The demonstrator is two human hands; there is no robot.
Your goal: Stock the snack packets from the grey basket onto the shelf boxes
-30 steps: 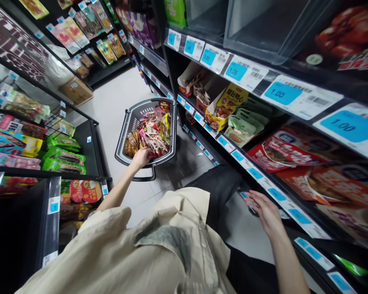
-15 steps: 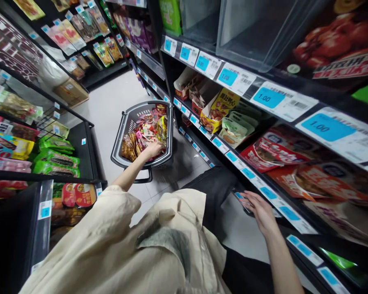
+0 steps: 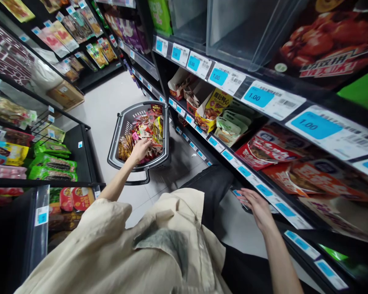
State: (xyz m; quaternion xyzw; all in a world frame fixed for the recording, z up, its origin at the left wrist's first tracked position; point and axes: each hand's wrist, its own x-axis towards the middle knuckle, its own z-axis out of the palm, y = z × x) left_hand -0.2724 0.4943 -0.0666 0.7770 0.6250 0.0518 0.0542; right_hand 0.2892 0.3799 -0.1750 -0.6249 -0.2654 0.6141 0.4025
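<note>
My left hand reaches over the near rim of a grey-black shopping basket, which stands on the floor. Its fingers are bent together among the small snack packets inside; whether they grip one is hidden. Brown packets lie at the basket's left, with red, pink and yellow ones beside them. The basket's handle hangs down on the near side. My right hand is low on the right, fingers stretched out and slightly apart, beside the lower shelf's label strip. I see nothing held in it.
Shelving on the right carries a yellow snack box, green-white packs, and red bags, with clear bins above. To the left, a rack holds green packs. A cardboard box sits farther back by the aisle floor.
My left hand moved right across the packets in the basket, then back left. My right hand stays by the lower shelf, fingers extended. The view has shifted slightly.
</note>
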